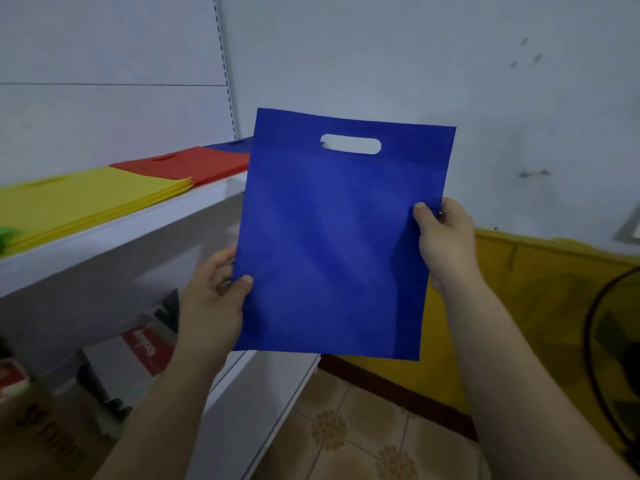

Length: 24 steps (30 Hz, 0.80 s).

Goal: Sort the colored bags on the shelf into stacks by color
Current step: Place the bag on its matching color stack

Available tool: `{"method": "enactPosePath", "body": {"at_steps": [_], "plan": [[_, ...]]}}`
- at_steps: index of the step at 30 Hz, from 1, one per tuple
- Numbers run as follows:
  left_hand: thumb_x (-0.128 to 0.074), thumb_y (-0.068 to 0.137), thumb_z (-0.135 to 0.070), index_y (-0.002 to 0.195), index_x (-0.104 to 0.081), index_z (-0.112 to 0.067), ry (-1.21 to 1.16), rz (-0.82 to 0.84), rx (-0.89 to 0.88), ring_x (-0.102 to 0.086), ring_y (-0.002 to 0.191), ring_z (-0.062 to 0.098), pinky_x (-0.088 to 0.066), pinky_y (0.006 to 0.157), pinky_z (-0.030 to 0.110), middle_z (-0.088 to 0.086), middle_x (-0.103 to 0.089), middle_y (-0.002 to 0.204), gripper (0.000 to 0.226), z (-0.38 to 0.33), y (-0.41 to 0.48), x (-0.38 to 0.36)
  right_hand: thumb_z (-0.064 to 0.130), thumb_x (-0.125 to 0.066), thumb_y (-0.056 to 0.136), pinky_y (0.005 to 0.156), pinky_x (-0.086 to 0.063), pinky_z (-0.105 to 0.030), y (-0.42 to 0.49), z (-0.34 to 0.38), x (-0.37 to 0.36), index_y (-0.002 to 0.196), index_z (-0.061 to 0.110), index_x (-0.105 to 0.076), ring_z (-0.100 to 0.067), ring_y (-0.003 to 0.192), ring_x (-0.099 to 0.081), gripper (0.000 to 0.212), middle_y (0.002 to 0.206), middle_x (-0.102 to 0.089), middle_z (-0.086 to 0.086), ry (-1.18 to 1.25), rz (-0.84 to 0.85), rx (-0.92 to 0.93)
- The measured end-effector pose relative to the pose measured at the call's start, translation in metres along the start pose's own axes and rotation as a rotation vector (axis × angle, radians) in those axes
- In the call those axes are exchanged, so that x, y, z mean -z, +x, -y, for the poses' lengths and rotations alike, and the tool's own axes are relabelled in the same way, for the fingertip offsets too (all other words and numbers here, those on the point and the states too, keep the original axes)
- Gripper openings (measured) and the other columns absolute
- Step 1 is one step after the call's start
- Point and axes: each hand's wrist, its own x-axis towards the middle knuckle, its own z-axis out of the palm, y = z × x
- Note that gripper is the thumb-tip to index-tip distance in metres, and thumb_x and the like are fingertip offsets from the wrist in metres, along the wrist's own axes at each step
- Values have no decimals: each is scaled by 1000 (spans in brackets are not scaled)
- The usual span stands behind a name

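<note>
**Blue bag heading for the blue stack**

Left hand [216, 299] and right hand [446, 237] pinch the flat blue non-woven bag [332, 244] by its side edges, held up off the white shelf [138, 223]. I'd lay it square on the blue stack [230, 146] at the far end, past the red stack [194, 164].

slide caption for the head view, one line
A blue bag, pinched by left hand and right hand, upright beside the shelf with yellow stack, red stack and blue stack.
</note>
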Motion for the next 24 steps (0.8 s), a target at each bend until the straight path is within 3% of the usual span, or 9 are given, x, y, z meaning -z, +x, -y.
{"method": "enactPosePath", "body": {"at_steps": [4, 9, 14, 24], "plan": [[-51, 94, -6, 120, -53, -27, -78, 27, -7, -64, 79, -8, -49, 58, 11, -21, -65, 95, 34, 11, 56, -28, 18, -47, 95, 80, -56, -36, 51, -9, -23, 92, 25, -58, -18, 91, -63, 13, 98, -65, 5, -21, -19, 2], [-51, 94, -4, 114, -54, -28, -137, 74, -15, -66, 81, -5, -53, 64, 19, -20, -67, 91, 31, 15, 128, -56, 21, -47, 97, 72, -55, -31, 116, -13, -54, 90, 28, -56, -15, 88, -63, 14, 93, -63, 8, -65, -38, 47], [-51, 93, -1, 111, -54, -29, -124, 97, -30, -66, 79, -6, -51, 63, 15, -28, -69, 82, 33, 21, 182, -84, 19, -47, 95, 79, -57, -40, 171, -24, -74, 88, 28, -55, -18, 88, -64, 15, 94, -64, 6, -96, -49, 69], [-52, 93, -4, 113, -53, -32, -10, -67, -69, -60, 90, -2, -47, 73, 18, -19, -60, 102, 35, 33, 250, -148, 14, -47, 93, 80, -56, -43, 290, -51, -109, 87, 26, -55, -25, 92, -63, 15, 93, -63, 4, -70, 119, 131]]}}
